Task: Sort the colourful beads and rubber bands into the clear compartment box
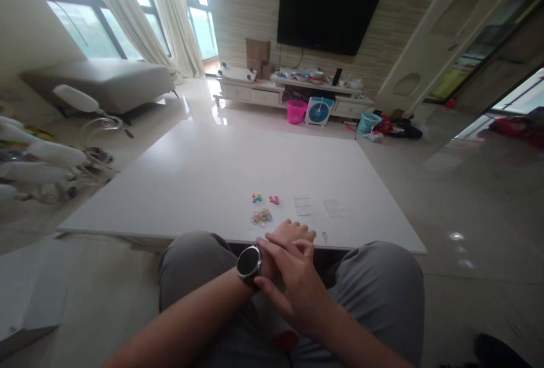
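My left hand (294,232) is back up at the near edge of the white table (204,169), its fingers curled under and partly hidden. A round, dark-faced wristwatch (249,261) is on the left wrist. My right hand (295,277) lies across that wrist, thumb and fingers closed about the watch's side. Just beyond are a loose pile of rubber bands (261,218), a small multicoloured cluster (256,198) and a small pink cluster (274,200). To their right lie a clear plastic case (303,205) and another clear plastic piece (335,207). A tiny looped item (324,237) rests near the edge.
Both knees (385,294) rise against the table's near side. Across the floor stand a low TV cabinet (266,97), a pink basket (296,111), a blue-and-white fan (319,111) and a light-blue basket (368,122). White padded equipment (55,153) is at left.
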Demonstrator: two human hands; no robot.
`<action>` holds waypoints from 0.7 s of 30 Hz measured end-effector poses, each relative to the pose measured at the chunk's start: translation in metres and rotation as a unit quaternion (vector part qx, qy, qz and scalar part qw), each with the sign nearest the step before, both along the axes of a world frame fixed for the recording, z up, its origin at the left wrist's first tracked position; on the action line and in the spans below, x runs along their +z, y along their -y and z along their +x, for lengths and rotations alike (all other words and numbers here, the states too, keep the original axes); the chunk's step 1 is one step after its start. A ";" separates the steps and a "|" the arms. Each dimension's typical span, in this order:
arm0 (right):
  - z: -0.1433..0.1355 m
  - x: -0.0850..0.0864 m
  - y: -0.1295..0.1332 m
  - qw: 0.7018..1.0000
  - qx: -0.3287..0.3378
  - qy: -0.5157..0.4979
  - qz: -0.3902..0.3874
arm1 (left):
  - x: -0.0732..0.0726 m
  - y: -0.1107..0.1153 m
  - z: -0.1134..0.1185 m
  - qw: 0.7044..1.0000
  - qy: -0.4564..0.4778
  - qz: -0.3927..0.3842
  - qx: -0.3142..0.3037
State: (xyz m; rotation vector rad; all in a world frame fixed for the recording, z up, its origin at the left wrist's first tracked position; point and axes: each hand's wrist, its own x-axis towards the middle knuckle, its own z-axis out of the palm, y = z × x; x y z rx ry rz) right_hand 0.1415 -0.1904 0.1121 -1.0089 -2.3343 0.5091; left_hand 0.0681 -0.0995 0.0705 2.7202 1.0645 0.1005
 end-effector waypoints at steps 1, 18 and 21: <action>0.002 -0.002 -0.003 1.000 0.009 -0.015 -0.007 | -0.005 -0.002 0.001 1.000 -0.011 -0.017 -0.016; -0.008 -0.036 -0.076 0.971 0.111 -0.066 -0.198 | -0.080 0.053 0.003 0.621 0.646 0.023 0.443; -0.002 -0.036 -0.084 0.963 0.145 -0.041 -0.222 | -0.085 0.055 -0.003 0.655 0.613 0.022 0.442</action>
